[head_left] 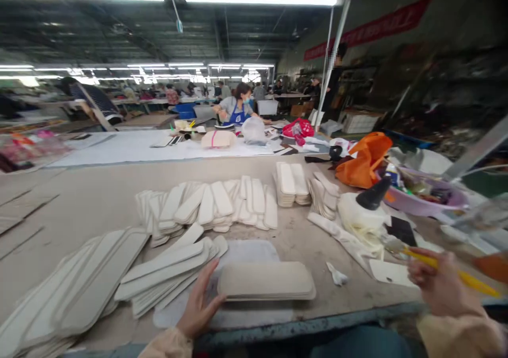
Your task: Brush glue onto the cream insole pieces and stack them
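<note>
My left hand [201, 301] is open, thumb and fingers apart, at the left end of a small stack of beige rounded panels [265, 280]. Its thumb meets or nearly meets the stack's edge. Under the stack lies a pale translucent sheet [254, 249]. My right hand [444, 278] is closed round a brush with a yellow handle [468, 280]. The brush head points left, beside a glue-crusted white bottle with a black cone nozzle [363, 210]. A white card with a hole [391, 272] lies just left of that hand.
Long white panels [99, 278] are fanned out at the left, more strips [170, 268] beside my left hand. Several piles of short panels [214, 202] stand behind. At the right are an orange bag [365, 159] and a lilac basin [428, 204]. A co-worker [238, 109] sits across the table.
</note>
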A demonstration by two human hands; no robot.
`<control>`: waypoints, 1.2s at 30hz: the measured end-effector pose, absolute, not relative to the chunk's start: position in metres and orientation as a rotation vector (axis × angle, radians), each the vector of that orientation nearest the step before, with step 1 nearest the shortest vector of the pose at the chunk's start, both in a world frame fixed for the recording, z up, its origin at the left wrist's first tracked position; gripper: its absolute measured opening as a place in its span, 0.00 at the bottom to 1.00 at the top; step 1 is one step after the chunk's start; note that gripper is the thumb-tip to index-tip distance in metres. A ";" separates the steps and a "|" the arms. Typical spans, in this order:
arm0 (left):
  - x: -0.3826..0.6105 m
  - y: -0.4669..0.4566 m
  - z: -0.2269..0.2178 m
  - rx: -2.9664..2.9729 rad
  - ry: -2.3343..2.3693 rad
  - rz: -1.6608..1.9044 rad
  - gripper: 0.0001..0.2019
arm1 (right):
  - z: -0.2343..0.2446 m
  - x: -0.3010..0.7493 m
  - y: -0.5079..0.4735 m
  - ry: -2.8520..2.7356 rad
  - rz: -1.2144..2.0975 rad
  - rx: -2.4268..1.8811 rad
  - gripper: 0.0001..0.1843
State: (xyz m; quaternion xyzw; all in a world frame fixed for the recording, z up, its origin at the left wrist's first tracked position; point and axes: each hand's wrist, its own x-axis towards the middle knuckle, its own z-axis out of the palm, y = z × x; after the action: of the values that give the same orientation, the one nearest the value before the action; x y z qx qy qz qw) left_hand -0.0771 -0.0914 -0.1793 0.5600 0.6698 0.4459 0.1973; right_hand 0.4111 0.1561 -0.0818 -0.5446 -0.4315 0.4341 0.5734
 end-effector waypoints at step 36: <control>-0.081 -0.079 -0.194 1.793 1.700 1.315 0.38 | -0.120 0.120 0.001 -1.395 1.611 -1.077 0.28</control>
State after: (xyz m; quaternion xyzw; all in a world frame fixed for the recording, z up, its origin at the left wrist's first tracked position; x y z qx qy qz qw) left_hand -0.0806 -0.0792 -0.1944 0.6314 0.5983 0.4629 0.1705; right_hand 0.1197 0.0012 -0.1200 -0.4193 -0.5433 0.6274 0.3679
